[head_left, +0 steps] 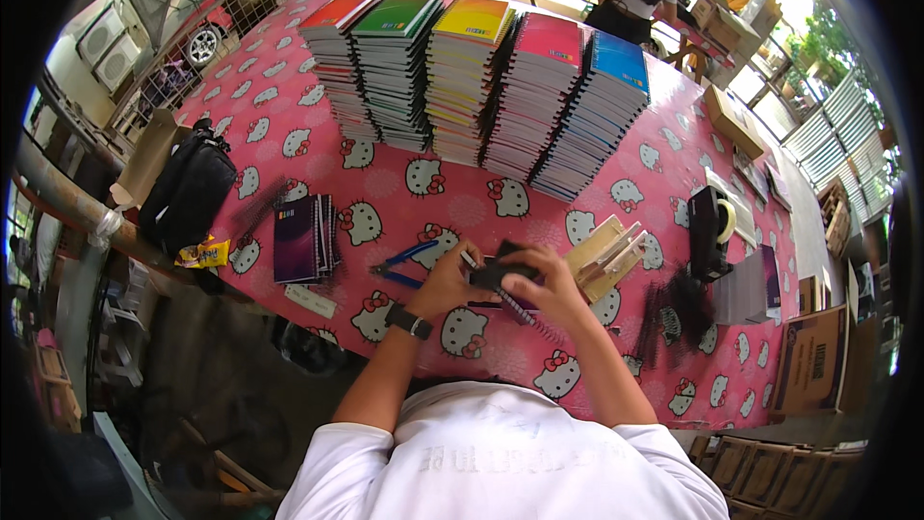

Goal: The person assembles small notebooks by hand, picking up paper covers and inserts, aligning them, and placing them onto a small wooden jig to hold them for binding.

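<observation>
Pinching the dark pad (490,277) between closed fingers, the left hand (449,283) and right hand (551,281) hold it over the pink-covered table (322,175), a purple spiral coil (531,319) trailing below; good handling likely means keeping the holes aligned and turning the coil gently, unbent; blue-handled pliers (414,252) lie just left, wooden pieces (604,258) right, notebook stacks (467,87) beyond

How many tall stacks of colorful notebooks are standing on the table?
5. They stand in a row across the far part of the pink table, left to right: orange-red stack, green stack, yellow stack, pink stack, blue stack.
</observation>
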Tool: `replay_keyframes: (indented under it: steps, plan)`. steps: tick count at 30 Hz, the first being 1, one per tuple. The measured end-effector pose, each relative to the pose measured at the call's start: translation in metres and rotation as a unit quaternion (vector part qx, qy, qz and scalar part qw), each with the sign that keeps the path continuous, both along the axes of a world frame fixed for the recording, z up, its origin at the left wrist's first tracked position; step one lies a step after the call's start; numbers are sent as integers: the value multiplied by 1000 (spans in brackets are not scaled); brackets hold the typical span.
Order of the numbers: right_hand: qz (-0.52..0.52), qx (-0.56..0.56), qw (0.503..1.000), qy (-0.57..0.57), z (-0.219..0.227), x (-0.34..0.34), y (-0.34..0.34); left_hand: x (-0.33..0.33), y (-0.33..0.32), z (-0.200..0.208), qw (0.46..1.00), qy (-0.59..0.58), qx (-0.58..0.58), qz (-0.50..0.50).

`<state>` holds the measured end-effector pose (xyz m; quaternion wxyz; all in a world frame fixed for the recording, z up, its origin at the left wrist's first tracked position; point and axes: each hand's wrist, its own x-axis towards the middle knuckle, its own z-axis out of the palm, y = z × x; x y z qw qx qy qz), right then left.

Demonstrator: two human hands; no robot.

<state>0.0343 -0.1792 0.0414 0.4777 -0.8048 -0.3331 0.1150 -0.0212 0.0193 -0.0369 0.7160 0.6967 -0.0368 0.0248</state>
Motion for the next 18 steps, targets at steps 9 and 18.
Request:
replay_keyframes:
  steps: [9,18]
  plan:
    - [-102,-42,992,-53,-33,12,-11,-8,1,25,995,-39,88,7]
    - [-85,115,989,-43,38,-39,4,-24,-4,101,989,-70,129,28]
